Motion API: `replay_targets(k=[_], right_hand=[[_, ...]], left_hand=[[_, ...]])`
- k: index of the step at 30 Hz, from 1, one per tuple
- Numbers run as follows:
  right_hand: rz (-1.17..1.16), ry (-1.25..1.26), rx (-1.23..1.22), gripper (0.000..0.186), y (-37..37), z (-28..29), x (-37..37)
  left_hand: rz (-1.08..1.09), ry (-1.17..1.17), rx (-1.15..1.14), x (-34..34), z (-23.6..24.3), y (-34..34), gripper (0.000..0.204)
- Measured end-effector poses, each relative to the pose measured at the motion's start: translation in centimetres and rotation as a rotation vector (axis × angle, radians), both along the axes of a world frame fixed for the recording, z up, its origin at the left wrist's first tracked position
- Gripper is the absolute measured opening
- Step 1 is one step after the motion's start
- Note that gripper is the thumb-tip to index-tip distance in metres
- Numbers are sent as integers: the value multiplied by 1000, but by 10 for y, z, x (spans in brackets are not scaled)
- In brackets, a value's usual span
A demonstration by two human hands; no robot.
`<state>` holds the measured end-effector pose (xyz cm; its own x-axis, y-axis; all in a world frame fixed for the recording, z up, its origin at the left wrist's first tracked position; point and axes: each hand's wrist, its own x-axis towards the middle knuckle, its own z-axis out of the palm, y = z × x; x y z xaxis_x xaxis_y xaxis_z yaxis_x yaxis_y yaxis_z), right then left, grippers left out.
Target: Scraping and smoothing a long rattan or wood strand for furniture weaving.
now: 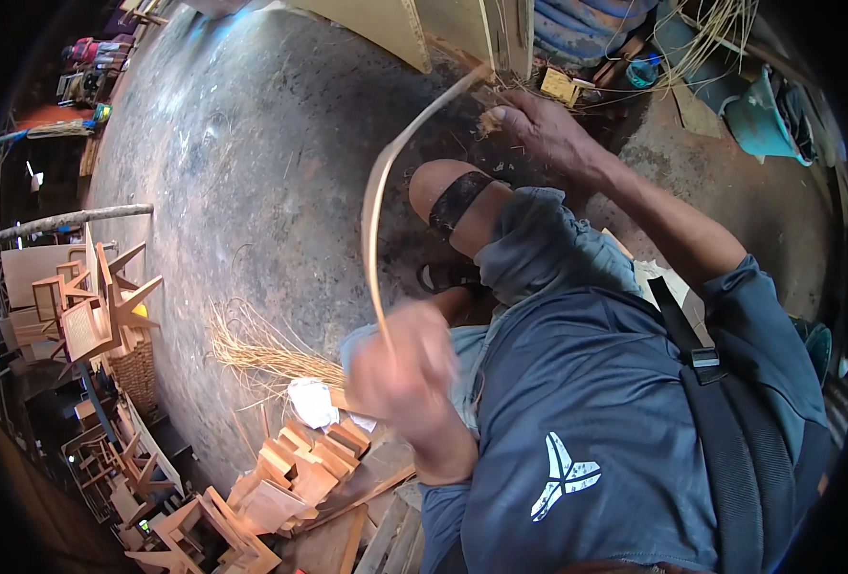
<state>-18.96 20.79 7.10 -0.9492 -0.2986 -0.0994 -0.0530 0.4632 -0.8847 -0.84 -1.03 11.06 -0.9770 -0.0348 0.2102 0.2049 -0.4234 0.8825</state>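
A pale, thin rattan strip (374, 196) bends in a long arc between my two hands. My left hand (407, 368), smeared by motion, is closed round its near end, in front of my left knee. Farther off and to the right, my right hand (539, 129) is closed by the strip's far end, its thumb and fingers pressed together there. Brown fibrous shavings (489, 124) hang about those fingertips. What exactly lies inside the right fingers is partly hidden. My bent knee, with a dark band round it, is below the right hand.
Loose rattan strands (271, 354) lie on the floor at left, near cut wooden blocks (300, 464). Wooden chair frames (108, 311) stand along the left side. Pale boards (376, 29) rise ahead. At far right are a teal bucket (764, 120) and a small yellow block (560, 88).
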Motion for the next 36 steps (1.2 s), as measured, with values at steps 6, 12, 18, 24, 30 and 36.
replay_targets(k=[6,12,18,24,30,36], right_hand=[[165,-66,168,42,-11,-42,6],[441,17,397,39,-40,-35,31],[615,598,463,23,-41,-91,45],[565,636,663,19,-43,-86,44],[596,519,435,21,-57,-73,52],[635,651,459,25,-70,-70,63]], left_hand=[[201,-829,-323,-52,-95,17,33],[188,-748,-556,-66,-104,26,32],[163,-656,-971,0,-97,13,37],[-99,-1198,-1056,204,-53,-53,33],[-143,-1104,-1270,157,-14,-39,33],[209,-747,-1238,-19,-74,-10,36]])
